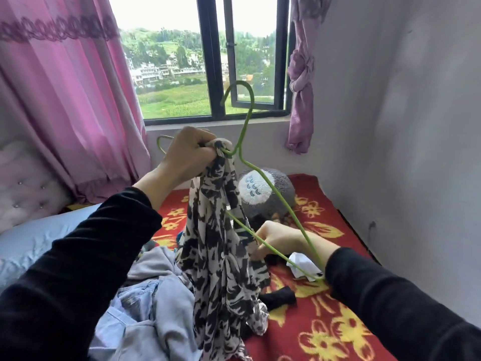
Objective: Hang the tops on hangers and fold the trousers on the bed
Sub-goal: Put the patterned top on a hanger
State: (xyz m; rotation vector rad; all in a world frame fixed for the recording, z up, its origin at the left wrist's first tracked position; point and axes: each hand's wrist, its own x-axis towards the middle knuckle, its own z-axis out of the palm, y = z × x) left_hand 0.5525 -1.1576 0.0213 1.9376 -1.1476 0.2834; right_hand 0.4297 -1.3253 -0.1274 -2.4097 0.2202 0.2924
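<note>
Cream top (pixel 221 256) with black blotches drapes crumpled from green hanger (pixel 276 194).

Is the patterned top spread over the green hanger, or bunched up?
Bunched. The left hand grips the patterned top gathered at the green hanger's neck; it hangs in a narrow bundle, one hanger arm bare.

top (pixel 216 243) hangs from the left hand (pixel 188 152), mid bed | hanger (pixel 246 123) tilted, top end by the left hand, low end over the right hand (pixel 278 237) | pile of clothes (pixel 145 295) front left on the blanket (pixel 325 334) | pillow (pixel 31 241) far left | soft toy (pixel 263 194) behind the top | window (pixel 216 61) behind all
</note>
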